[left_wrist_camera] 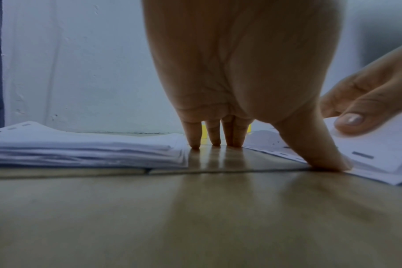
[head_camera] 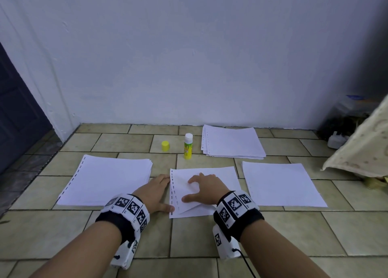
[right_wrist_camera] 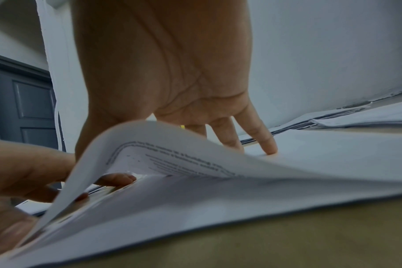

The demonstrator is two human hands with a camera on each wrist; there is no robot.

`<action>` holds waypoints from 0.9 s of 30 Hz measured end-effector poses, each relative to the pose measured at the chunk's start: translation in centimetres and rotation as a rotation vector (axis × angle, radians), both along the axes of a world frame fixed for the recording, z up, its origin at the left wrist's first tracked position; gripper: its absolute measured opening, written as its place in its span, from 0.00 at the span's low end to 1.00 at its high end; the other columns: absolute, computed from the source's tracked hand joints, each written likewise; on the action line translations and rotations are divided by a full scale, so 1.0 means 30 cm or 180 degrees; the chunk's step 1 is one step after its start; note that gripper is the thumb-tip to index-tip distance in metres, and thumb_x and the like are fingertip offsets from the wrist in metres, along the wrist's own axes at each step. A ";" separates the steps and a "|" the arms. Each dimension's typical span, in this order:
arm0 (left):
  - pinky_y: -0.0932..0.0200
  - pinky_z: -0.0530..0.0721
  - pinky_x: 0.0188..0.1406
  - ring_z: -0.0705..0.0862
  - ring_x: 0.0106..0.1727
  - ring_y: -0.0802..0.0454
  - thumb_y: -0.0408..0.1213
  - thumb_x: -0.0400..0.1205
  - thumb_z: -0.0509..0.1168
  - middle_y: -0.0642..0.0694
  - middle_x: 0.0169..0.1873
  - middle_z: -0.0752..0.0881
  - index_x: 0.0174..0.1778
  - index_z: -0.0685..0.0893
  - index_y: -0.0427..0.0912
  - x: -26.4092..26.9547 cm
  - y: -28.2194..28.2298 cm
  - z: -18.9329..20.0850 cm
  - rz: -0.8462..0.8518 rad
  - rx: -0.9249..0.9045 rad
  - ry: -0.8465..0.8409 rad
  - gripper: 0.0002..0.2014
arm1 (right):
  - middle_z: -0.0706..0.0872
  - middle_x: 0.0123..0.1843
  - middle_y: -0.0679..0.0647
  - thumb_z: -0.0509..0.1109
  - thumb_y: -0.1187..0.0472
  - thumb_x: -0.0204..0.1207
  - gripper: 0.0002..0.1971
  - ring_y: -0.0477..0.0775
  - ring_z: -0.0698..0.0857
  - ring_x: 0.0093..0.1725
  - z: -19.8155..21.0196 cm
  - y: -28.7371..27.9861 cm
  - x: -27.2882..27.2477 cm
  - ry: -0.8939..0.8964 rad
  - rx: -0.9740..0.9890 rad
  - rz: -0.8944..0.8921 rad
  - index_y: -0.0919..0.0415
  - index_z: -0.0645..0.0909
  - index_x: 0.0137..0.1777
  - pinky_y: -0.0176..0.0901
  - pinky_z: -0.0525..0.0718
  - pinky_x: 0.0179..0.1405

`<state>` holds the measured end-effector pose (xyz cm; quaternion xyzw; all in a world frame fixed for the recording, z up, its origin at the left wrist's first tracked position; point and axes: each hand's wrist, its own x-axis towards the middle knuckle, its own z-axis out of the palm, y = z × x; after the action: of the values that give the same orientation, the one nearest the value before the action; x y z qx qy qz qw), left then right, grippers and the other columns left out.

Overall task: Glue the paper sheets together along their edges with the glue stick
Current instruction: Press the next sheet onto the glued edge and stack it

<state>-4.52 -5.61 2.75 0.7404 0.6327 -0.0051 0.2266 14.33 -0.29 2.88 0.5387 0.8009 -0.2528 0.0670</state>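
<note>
**Both hands flat at the middle sheets, glue stick standing uncapped behind**

Here, from my remote seat, I see the left hand (head_camera: 156,191) lying on the tiled floor (head_camera: 189,235) just left of the middle sheets (head_camera: 220,172). Its fingers (left_wrist_camera: 194,137) are straight with their tips on the tile, and its thumb (left_wrist_camera: 319,156) presses the punched left edge of the bottom sheet. It grips nothing.

My right hand (head_camera: 204,190) rests on top of the same sheets, fingers spread and fairly straight, tips pushing down on the paper. The right wrist view shows the top sheet (right_wrist_camera: 172,145) bowed up in a hump near the camera, printed text on its underside, with the little finger (right_wrist_camera: 267,145) planted on the flat part beyond. That hand too holds nothing; it only presses.

The glue stick (head_camera: 188,146) stands upright on the floor behind the middle sheets, well apart from both hands, its white top exposed. Its yellow cap (head_camera: 165,146) sits on the tile just to its left, apart from it.

Three other lots of paper lie around: a thick punched stack (head_camera: 105,181) to the left, close beside the left hand; a single-looking sheet (head_camera: 281,185) to the right; and a smaller stack (head_camera: 233,142) by the wall (head_camera: 189,57), right of the glue stick.

A dark door (head_camera: 16,109) shows at far left, and a patterned cloth (head_camera: 361,147) at far right.
</note>
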 end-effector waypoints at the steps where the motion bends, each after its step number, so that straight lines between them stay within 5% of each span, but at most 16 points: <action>1: 0.58 0.64 0.77 0.62 0.80 0.53 0.56 0.75 0.72 0.51 0.82 0.56 0.84 0.53 0.43 0.000 -0.001 -0.001 0.0017 0.0004 -0.0016 0.48 | 0.75 0.72 0.49 0.71 0.30 0.66 0.36 0.59 0.70 0.73 0.001 0.000 -0.001 -0.0007 -0.0006 -0.0003 0.42 0.72 0.72 0.60 0.70 0.72; 9: 0.59 0.68 0.74 0.67 0.77 0.52 0.52 0.72 0.76 0.48 0.79 0.59 0.81 0.54 0.42 0.002 0.004 0.001 0.0179 0.0012 -0.0152 0.49 | 0.74 0.73 0.49 0.71 0.27 0.63 0.38 0.59 0.69 0.73 0.003 -0.003 -0.005 -0.0026 -0.0033 -0.0042 0.42 0.72 0.72 0.60 0.69 0.73; 13: 0.58 0.71 0.73 0.70 0.75 0.48 0.47 0.71 0.78 0.47 0.80 0.53 0.81 0.51 0.46 0.002 0.002 0.007 0.0162 0.0060 -0.0248 0.51 | 0.72 0.75 0.48 0.69 0.25 0.62 0.40 0.59 0.68 0.75 0.015 -0.006 -0.005 -0.0023 -0.0120 -0.0062 0.41 0.72 0.72 0.59 0.69 0.74; 18: 0.57 0.65 0.78 0.59 0.81 0.49 0.47 0.72 0.76 0.48 0.81 0.51 0.82 0.57 0.48 -0.013 0.019 0.017 -0.0077 -0.0289 0.0001 0.46 | 0.70 0.78 0.53 0.63 0.30 0.73 0.34 0.59 0.69 0.76 0.047 -0.014 0.002 -0.0065 -0.0121 0.0036 0.47 0.71 0.75 0.52 0.64 0.76; 27: 0.57 0.69 0.76 0.62 0.79 0.52 0.54 0.70 0.76 0.54 0.80 0.53 0.81 0.60 0.51 -0.003 0.024 0.028 0.0027 -0.0237 0.0087 0.46 | 0.69 0.70 0.52 0.80 0.39 0.61 0.40 0.62 0.69 0.71 0.029 -0.019 -0.010 -0.0183 -0.0041 0.0007 0.43 0.69 0.73 0.63 0.74 0.68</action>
<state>-4.61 -4.89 3.59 0.7286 0.6383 -0.0377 0.2454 14.03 -0.87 3.76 0.5444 0.7975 -0.2423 0.0939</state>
